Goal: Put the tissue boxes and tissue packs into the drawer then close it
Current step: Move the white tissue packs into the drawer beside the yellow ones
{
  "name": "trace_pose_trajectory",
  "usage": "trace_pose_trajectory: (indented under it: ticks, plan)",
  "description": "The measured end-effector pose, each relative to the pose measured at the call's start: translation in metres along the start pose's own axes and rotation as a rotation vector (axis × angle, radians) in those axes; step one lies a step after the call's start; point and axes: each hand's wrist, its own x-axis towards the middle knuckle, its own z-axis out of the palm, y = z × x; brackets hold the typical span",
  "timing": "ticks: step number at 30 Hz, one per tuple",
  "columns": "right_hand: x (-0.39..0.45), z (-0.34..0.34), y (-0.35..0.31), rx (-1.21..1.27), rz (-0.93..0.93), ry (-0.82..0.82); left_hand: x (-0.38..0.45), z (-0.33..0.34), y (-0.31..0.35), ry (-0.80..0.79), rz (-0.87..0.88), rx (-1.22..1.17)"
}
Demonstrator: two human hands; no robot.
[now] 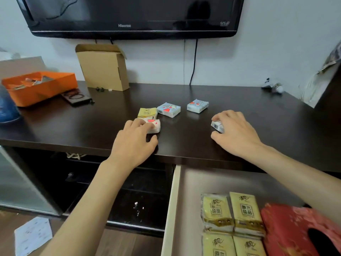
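Observation:
On the dark desk my left hand (135, 140) closes over a white tissue pack with red hearts (154, 125). My right hand (234, 132) grips a small white tissue pack (217, 125) near the desk's front. Behind the left hand lie a yellow pack (147, 112) and a blue pack (168, 109); another blue pack (197, 105) lies further right. Below the desk the drawer (172, 209) stands pulled out. It holds several yellow tissue packs (232, 215) and a red tissue box (287, 228) at its right.
A black television (129, 15) hangs on the wall above. A cardboard box (105, 69) stands at the desk's back, an orange tray (40, 85) and a dark phone case (75, 97) at the left. A paper sheet (33, 235) lies on the floor.

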Motion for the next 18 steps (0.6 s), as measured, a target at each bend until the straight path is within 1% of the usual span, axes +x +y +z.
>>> trace_pose_trajectory:
  ticks: [5,8,12,14,16,18]
  plan:
    - [-0.005,-0.004,0.017,0.09,-0.014,-0.045,0.006,0.004,0.012,0.024,0.065,-0.101]
    - [-0.006,-0.009,0.025,0.189,-0.022,-0.065,0.01,0.0,0.021,0.031,0.05,-0.131]
    - [-0.009,-0.011,0.036,0.284,-0.058,-0.071,0.016,-0.005,0.035,0.092,0.063,-0.229]
    - [-0.009,-0.009,0.039,0.333,-0.055,-0.038,0.025,-0.005,0.046,0.067,0.086,-0.26]
    - [-0.007,-0.007,0.039,0.4,-0.026,0.004,0.045,-0.005,0.058,0.014,0.137,-0.206]
    - [-0.006,-0.007,0.036,0.395,-0.019,0.007,0.071,-0.003,0.068,-0.061,0.146,-0.121]
